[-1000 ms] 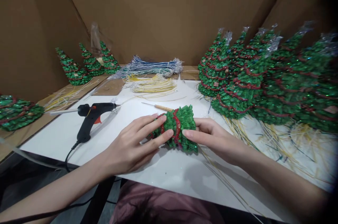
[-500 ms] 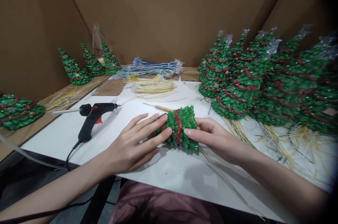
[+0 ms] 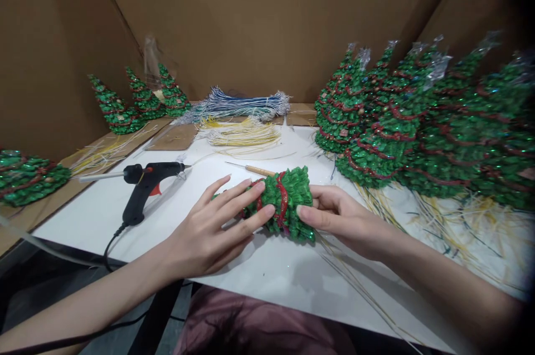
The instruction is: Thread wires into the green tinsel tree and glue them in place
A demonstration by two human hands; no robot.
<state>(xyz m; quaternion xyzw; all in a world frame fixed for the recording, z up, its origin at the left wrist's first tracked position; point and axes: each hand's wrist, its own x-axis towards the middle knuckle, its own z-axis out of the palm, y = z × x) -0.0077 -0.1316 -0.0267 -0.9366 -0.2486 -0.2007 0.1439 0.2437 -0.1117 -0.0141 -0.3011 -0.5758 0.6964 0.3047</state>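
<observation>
A small green Christmas tree figurine [image 3: 295,199] with red garland lies on its side above the white tabletop, its wide base toward the right. My left hand [image 3: 223,224] lies over its narrow half, fingers spread across the garland and gripping it; much of the tip is hidden beneath. At the base, my right hand [image 3: 340,215] pinches the rim, thumb in front and fingers partly hidden behind. Thin pale wires [image 3: 355,280] trail from the base toward the table's front edge. Just behind the figurine is a thin tool with a wooden handle [image 3: 259,170] and a metal point.
A black glue gun [image 3: 142,193] with a white stick lies left. Blue-white wire bundles [image 3: 246,105] and yellow-white ones [image 3: 244,135] are at the back. Several finished trees [image 3: 380,143] stand right, with loose wires [image 3: 438,227] before them. More trees [image 3: 144,96] are left. Cardboard walls [image 3: 259,20] enclose the table.
My right thumb has slid slightly to the right along the figurine's base. The left hand's fingers have barely shifted, and the figurine stays in nearly the same place.
</observation>
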